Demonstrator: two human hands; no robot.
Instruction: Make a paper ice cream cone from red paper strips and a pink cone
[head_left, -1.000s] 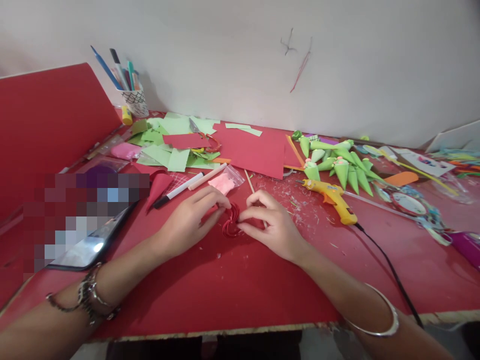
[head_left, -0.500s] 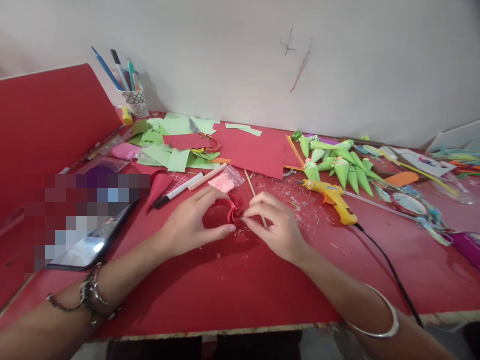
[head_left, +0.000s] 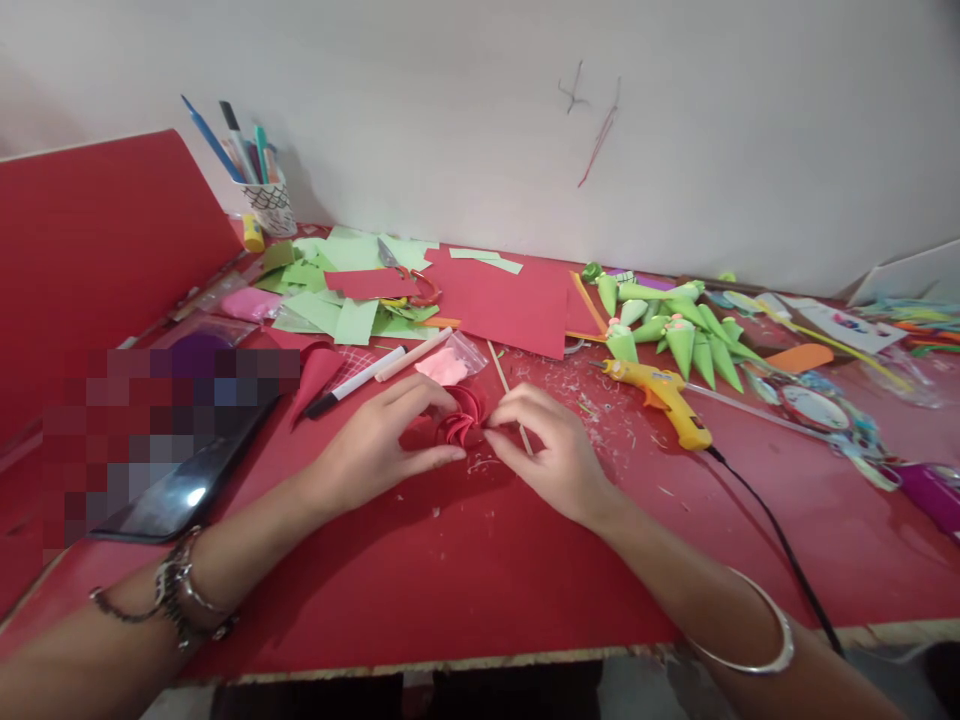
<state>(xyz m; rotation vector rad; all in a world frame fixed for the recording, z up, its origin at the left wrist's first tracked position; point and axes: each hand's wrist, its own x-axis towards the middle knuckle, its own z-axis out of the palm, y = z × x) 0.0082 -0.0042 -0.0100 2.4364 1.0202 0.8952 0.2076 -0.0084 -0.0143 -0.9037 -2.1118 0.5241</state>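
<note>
Between my two hands is a curled red paper piece (head_left: pixel 463 412) with several looped strips. My left hand (head_left: pixel 382 435) curves around its left side, thumb below and fingers above, holding it. My right hand (head_left: pixel 551 450) is at its right edge, thumb and index finger pinched together against the paper. A thin wooden stick (head_left: pixel 498 368) lies on the table and passes behind my right fingers. Just beyond my left hand are a pink clay packet (head_left: pixel 442 368), a white marker with a black cap (head_left: pixel 364 380) and a red paper cone (head_left: pixel 319 372).
A yellow glue gun (head_left: pixel 664 390) with a black cord lies right of my hands, near several green paper cones (head_left: pixel 680 345). Orange-handled scissors (head_left: pixel 424 288) rest among green scraps. A phone (head_left: pixel 165 500) lies at left; a pen cup (head_left: pixel 270 205) stands behind.
The red paper piece has turned and fanned out between my hands, showing more of its strips. My left hand has shifted slightly. The phone's screen looks darker.
</note>
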